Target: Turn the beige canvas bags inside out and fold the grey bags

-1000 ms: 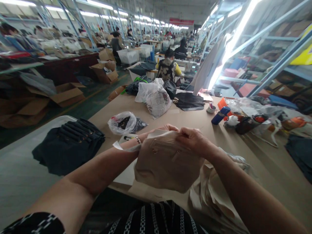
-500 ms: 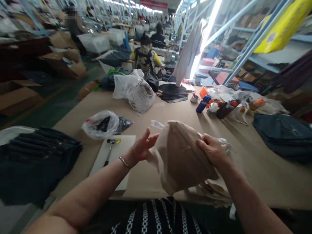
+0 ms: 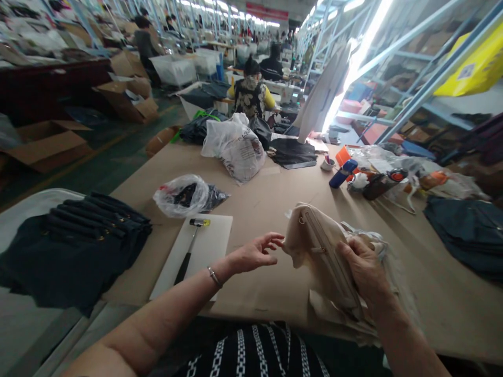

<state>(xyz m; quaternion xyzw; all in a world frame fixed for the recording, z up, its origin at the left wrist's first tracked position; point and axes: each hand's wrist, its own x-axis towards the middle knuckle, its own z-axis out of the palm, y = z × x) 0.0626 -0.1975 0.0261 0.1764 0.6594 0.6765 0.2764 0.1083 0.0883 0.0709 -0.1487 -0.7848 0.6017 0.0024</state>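
My right hand [image 3: 363, 269] grips a beige zippered fabric pouch [image 3: 318, 246] and holds it over a pile of similar beige fabric pieces [image 3: 353, 314] at the near edge of the brown table [image 3: 267, 204]. The pouch's zipper runs diagonally down its face. My left hand [image 3: 255, 254] hovers just left of the pouch with its fingers spread and curled, fingertips close to the pouch's left edge, holding nothing. A bracelet is on that wrist. A small hammer [image 3: 190, 246] lies on a white board [image 3: 204, 246] to the left.
Stacked dark garments [image 3: 78, 241] fill the left side and another dark pile [image 3: 467, 230] lies at right. Plastic bags [image 3: 183, 193] [image 3: 236, 146], a blue bottle [image 3: 341, 173] and clutter sit farther back. A seated person [image 3: 251, 94] works beyond the table's far end; cardboard boxes [image 3: 47, 144] stand on the floor.
My left hand let go of the pouch and drew back, open. My right hand turned the pouch over and lowered it to the right, so its zipper side now shows.
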